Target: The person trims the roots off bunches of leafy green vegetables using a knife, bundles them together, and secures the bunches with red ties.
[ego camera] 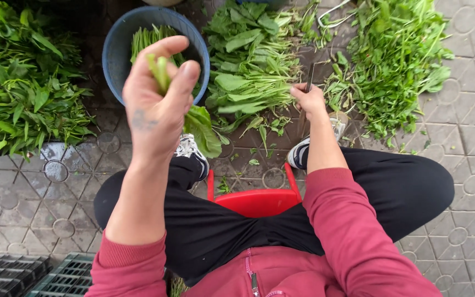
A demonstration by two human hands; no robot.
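My left hand [155, 102] is raised close to the camera, fingers closed around a leafy green stalk [202, 129] whose leaves hang down past my wrist. Right behind that hand stands a blue tub [114, 52] holding trimmed green stems. My right hand [309, 99] reaches down to the pavement and grips a dark knife [310, 77], its blade pointing away, beside a pile of leafy greens [251, 66] lying on the ground. I sit on a low red stool [257, 201], in black trousers and a red top.
More heaps of greens lie at the left [23, 82] and at the upper right [394, 60]. Loose leaf scraps dot the grey patterned paving [468, 137] between my shoes. A dark plastic crate [23, 275] sits at the bottom left.
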